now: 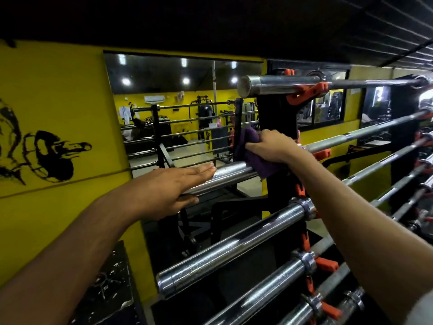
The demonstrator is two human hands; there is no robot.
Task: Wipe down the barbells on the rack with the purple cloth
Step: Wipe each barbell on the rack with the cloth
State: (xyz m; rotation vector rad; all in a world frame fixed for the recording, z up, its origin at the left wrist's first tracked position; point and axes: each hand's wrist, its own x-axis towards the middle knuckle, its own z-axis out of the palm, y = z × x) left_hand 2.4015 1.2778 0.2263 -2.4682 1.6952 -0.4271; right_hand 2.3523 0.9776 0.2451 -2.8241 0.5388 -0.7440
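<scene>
barbells (234,247) lie in horizontal rows on a black rack (276,118) with orange hooks (309,91), their chrome sleeves jutting toward me on the near side of the upright. i take that upright as my landmark. my right hand (273,146) is clamped on the purple cloth (250,151), fingers curled over it, pressing it onto the second bar from the top just in front of the upright — the cloth hangs bunched over the sleeve (225,175). my left hand (164,191) lies flat on the same sleeve further out from the upright, fingers straight and together on top, thumb beneath the steel.

the chrome looks shiny with small specks on it. above the cloth, the top bar (281,84) rests in an orange hook. past the upright the thinner shafts run off toward a second black post (403,137).

beyond the rack stands a yellow wall (58,90) with a black painted figure (39,153), and a large mirror (178,109) — it reflects bars, ceiling lights and more gym machines. the ceiling (210,24) overhead is dark.
</scene>
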